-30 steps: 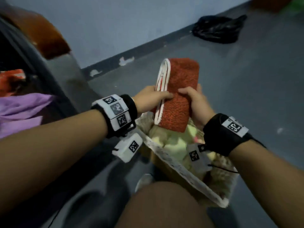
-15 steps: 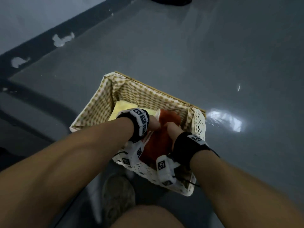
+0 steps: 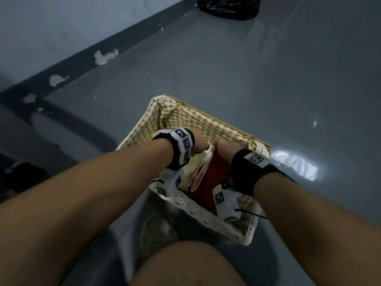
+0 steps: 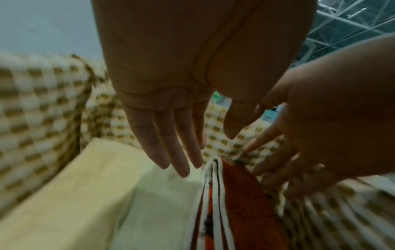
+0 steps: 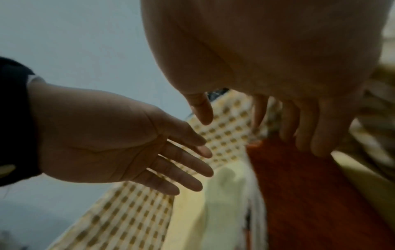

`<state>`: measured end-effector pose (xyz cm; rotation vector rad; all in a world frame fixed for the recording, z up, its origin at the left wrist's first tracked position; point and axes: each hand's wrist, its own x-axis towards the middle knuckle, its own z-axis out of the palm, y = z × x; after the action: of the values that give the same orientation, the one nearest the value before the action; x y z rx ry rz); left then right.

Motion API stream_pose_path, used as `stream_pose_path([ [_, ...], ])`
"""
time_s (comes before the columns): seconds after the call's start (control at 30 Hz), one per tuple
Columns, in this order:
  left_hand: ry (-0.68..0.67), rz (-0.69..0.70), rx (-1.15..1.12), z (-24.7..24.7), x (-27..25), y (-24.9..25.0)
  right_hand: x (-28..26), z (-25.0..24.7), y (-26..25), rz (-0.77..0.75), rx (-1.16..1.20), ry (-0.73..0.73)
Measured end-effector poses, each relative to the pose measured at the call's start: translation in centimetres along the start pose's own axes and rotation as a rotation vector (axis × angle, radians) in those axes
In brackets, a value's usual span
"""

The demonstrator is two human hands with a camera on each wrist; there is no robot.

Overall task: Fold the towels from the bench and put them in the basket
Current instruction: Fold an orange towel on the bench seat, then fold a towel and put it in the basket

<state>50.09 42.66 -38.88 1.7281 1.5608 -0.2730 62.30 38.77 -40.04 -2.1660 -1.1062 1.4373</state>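
The basket (image 3: 216,118), with a brown-and-white checked lining, stands on the grey floor. Inside it the folded red towel (image 3: 214,176) (image 4: 241,203) (image 5: 299,194) stands on edge, its white-striped edges facing left. A pale yellow towel (image 4: 85,194) (image 5: 224,194) lies to its left. My left hand (image 3: 199,144) (image 4: 200,152) hovers over the yellow towel beside the striped edge, fingers straight and holding nothing. My right hand (image 3: 224,146) (image 5: 260,133) has straight fingers (image 5: 316,147) lying against the red towel's right side, next to the lining.
A black bag (image 3: 228,7) lies on the floor at the far wall. A dark skirting strip (image 3: 82,58) runs along that wall. My shoe (image 3: 156,234) and knee (image 3: 185,265) are just in front of the basket.
Both hands gripped the red towel above the basket, then lowered it inside. Now their fingers have let go and straightened, and the towel stands in the basket.
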Motion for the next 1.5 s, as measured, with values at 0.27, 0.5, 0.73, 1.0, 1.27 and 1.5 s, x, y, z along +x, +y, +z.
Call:
stream_pose_path([
  [0.27,0.401,0.153,-0.003,-8.5,-14.7,-5.8,-10.2,4.4,-11.3,-0.357,-0.176,-0.195],
  [0.5,0.783,0.001,-0.001,-12.4,-30.5,-21.1,-20.2,16.1,-20.4,-0.758,-0.455,-0.512],
  [0.73,0.887,-0.348,-0.065,-8.3,-41.4,-36.5,-28.5,32.7,-24.0,-1.070,-0.754,-0.750],
  [1.0,0.545,-0.702,-0.010,-0.8,-45.7,-45.6,-29.6,43.4,-20.7,-1.317,-1.214,-0.657],
  [1.27,0.552,-0.668,0.143,0.5,-46.6,-45.9,-29.8,45.2,-18.5,-1.411,-1.308,-0.763],
  [1.5,0.689,-0.578,0.043,0.1,-46.3,-46.6,-30.8,44.9,-20.1,-1.537,-0.857,-0.588],
])
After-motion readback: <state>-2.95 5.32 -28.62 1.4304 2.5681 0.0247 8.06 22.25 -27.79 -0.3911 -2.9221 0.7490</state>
